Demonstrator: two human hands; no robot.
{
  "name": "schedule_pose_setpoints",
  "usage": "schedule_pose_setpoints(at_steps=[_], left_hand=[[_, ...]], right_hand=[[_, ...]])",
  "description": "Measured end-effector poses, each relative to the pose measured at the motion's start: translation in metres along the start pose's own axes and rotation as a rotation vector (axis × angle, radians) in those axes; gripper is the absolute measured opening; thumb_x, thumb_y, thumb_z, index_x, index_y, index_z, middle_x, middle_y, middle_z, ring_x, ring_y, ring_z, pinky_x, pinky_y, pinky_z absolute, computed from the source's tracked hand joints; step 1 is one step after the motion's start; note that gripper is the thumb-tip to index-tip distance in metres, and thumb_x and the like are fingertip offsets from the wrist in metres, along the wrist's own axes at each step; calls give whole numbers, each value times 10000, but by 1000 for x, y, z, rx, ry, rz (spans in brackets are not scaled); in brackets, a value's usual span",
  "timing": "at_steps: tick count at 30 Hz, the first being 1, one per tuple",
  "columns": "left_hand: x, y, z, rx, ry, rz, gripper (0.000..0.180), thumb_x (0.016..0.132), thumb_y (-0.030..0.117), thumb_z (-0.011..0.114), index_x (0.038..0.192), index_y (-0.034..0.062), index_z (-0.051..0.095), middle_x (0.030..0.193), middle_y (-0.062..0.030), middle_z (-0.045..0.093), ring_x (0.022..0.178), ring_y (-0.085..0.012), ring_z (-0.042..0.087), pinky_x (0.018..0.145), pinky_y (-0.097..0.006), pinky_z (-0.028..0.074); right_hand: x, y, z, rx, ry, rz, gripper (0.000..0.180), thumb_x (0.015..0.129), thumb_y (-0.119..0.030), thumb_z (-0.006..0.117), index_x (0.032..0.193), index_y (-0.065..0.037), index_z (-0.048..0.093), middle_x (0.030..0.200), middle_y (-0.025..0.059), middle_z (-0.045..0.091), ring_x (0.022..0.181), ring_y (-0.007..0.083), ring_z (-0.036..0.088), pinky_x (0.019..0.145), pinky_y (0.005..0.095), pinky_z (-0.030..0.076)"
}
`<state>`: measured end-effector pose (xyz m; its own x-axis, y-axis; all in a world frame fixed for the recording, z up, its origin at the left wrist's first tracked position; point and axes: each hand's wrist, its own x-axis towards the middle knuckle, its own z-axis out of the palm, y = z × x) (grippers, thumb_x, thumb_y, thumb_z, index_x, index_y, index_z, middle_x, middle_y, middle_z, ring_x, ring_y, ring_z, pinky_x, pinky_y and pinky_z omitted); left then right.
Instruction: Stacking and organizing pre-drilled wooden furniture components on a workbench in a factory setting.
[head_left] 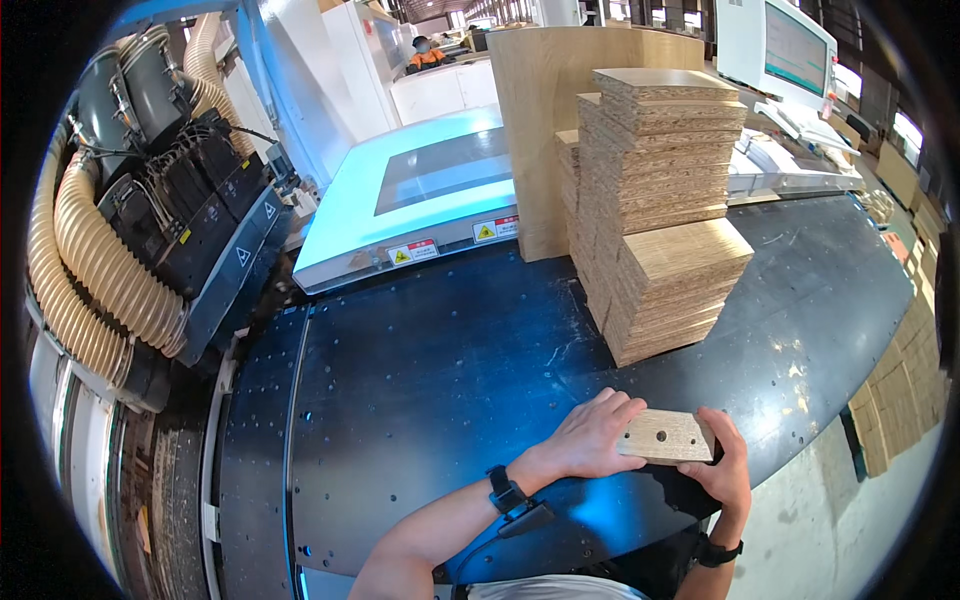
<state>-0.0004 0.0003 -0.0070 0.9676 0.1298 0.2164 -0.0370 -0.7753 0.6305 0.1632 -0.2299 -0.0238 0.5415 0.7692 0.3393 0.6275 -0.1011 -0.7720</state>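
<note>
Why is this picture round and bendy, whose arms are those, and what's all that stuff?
There's no robot here, just a person. The camera sits on their head, looking down, and its very wide lens bends straight edges. The arms at the bottom are the person's own. Their left hand and right hand hold opposite ends of a wood-grain block with small holes in it. In front of them is a dark tabletop. On it stand stacked particleboard pieces, with a tall wood-grain panel behind. At the left is a machine with fat ribbed hoses.
</note>
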Motion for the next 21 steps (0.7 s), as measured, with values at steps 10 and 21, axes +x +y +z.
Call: schedule_pose_setpoints(at_steps=[10, 21], left_hand=[[0, 0, 0, 2, 5, 1, 755, 739, 348, 878, 1352, 47, 556, 1191, -128, 601, 1129, -328, 581, 945, -439, 518], [0, 1, -2, 0, -4, -5, 744, 743, 340, 877, 1346, 47, 556, 1195, -131, 601, 1125, -327, 581, 942, -437, 520]], right_hand=[[0, 0, 0, 0, 1, -4, 892, 558, -255, 986, 1331, 14, 628, 1255, 192, 656, 1141, 364, 657, 1002, 419, 522], [0, -2, 2, 16, 10, 25, 923, 558, -346, 963, 1322, 36, 613, 1199, 172, 650, 1105, 325, 650, 990, 391, 505]])
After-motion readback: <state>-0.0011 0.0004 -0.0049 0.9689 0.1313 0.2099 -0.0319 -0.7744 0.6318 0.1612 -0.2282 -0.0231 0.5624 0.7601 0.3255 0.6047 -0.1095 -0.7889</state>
